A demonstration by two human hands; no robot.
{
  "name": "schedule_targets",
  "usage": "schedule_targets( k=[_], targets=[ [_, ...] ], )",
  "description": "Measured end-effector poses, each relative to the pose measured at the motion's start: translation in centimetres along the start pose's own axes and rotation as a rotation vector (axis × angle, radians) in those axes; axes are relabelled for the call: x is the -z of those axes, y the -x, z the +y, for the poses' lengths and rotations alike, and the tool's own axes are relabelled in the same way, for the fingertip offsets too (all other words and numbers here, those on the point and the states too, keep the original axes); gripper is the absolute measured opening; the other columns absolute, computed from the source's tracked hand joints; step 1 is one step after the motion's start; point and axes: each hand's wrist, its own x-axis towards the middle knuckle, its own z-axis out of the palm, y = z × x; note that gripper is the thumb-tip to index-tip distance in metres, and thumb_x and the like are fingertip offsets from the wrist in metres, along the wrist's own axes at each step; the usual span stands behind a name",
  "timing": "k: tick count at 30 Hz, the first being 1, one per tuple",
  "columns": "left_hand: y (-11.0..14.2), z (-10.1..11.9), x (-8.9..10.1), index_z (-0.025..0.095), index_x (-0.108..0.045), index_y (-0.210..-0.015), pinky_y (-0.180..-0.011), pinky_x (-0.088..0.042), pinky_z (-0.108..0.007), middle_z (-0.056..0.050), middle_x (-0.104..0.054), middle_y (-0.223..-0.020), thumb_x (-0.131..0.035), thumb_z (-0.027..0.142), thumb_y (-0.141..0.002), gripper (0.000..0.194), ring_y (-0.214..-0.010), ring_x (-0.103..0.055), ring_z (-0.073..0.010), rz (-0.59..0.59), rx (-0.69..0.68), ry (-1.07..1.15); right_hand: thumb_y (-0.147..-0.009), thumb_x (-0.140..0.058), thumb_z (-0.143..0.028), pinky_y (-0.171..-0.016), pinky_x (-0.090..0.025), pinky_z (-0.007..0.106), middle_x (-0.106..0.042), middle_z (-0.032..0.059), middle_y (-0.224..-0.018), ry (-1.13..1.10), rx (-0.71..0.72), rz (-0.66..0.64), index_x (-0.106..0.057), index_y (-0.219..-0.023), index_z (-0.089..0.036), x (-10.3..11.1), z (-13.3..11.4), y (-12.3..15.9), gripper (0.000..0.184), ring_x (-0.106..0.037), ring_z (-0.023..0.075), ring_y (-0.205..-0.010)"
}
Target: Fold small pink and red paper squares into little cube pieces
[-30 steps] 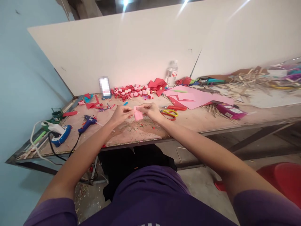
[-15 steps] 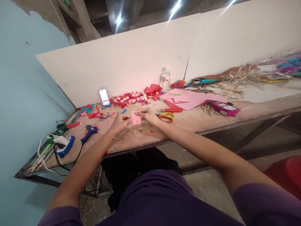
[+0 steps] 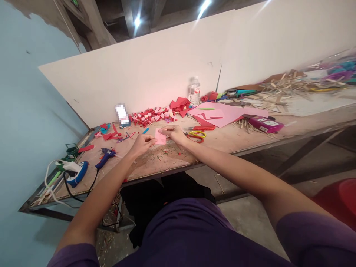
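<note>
Between my hands, a little above the table (image 3: 150,165), is a small piece of pink paper (image 3: 160,139) with faint crease lines. My left hand (image 3: 143,144) pinches its left edge between thumb and fingers. At the upper right edge, my right hand (image 3: 172,133) grips the same paper, thumb on the near face. Scissors with yellow and red handles (image 3: 197,135) lie just right of my right hand, beside a red-handled cutter (image 3: 204,128). Behind the paper is a pile of small red and pink paper cubes (image 3: 150,116).
A blue glue gun (image 3: 105,158) and a blue power strip (image 3: 79,174) with cables lie at left. A phone (image 3: 121,114) stands at the back near a plastic bottle (image 3: 195,92). Pink sheets (image 3: 233,111), a purple packet (image 3: 266,124) and wooden sticks (image 3: 289,85) spread to the right.
The camera view has tilted upward and shifted. The pink paper, earlier bent between my fingers, now shows flatter and wider; both hands keep hold of it.
</note>
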Motion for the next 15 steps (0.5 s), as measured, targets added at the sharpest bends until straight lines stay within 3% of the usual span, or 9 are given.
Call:
schedule_targets(
  k=[7, 15],
  targets=[
    [0.1, -0.4, -0.2, 0.019, -0.067, -0.064, -0.055, -0.041, -0.028, -0.001, -0.061, -0.057, -0.078, 0.071, -0.077, 0.055, -0.054, -0.051, -0.0140, -0.024, 0.001, -0.014, -0.065, -0.096, -0.053, -0.069, -0.050, 0.031, -0.063, -0.0003, -0.073, -0.058, -0.021, 0.031, -0.072, -0.069, -0.018, 0.0, -0.4, 0.0, 0.043, -0.055, 0.0156, -0.071],
    [0.0, -0.8, -0.2, 0.019, -0.069, -0.065, -0.057, -0.045, -0.029, -0.003, -0.065, -0.060, -0.079, 0.071, -0.077, 0.054, -0.056, -0.056, -0.0154, -0.008, -0.018, 0.001, -0.062, -0.098, -0.054, -0.070, -0.054, 0.030, -0.068, 0.0018, -0.077, -0.098, -0.051, 0.042, -0.070, -0.069, -0.018, -0.3, -1.7, 0.7, 0.046, -0.062, 0.0171, -0.076]
  ],
)
